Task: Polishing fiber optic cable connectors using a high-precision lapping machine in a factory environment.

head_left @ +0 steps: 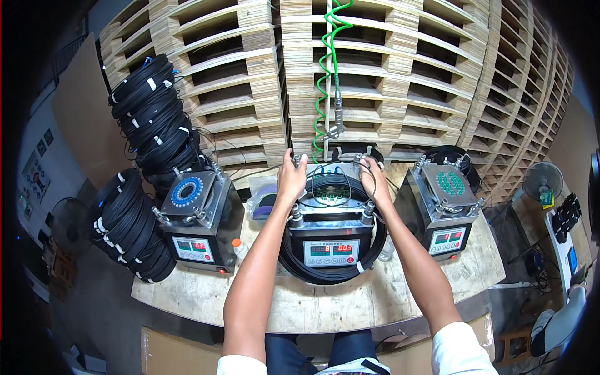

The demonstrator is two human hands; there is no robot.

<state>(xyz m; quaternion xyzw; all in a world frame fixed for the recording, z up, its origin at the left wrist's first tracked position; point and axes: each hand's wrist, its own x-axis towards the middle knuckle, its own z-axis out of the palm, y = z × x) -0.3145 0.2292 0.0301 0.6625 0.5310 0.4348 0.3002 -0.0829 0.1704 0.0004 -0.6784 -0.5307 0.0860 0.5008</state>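
Note:
A black machine [330, 235] with a metal top and a lit front panel stands in the middle of the table. My left hand [291, 180] is at its far left corner, thumb and fingers closed around a metal corner knob. At the far right corner, my right hand [375, 180] is closed on another knob, with thin black cable beside the fingers. A coil of black cable [331, 275] surrounds the machine's body, and thinner loops cross its top. Green connector pieces [331, 196] show on the top, partly behind the loops.
Similar machines stand left [189, 191] with a blue ring and right [447, 182] with green pieces. Stacked black cable coils [134, 231] are at the left. A green coiled air hose [323, 81] hangs before wooden pallets [387, 81]. An orange-capped bottle [239, 250] sits left of the middle machine.

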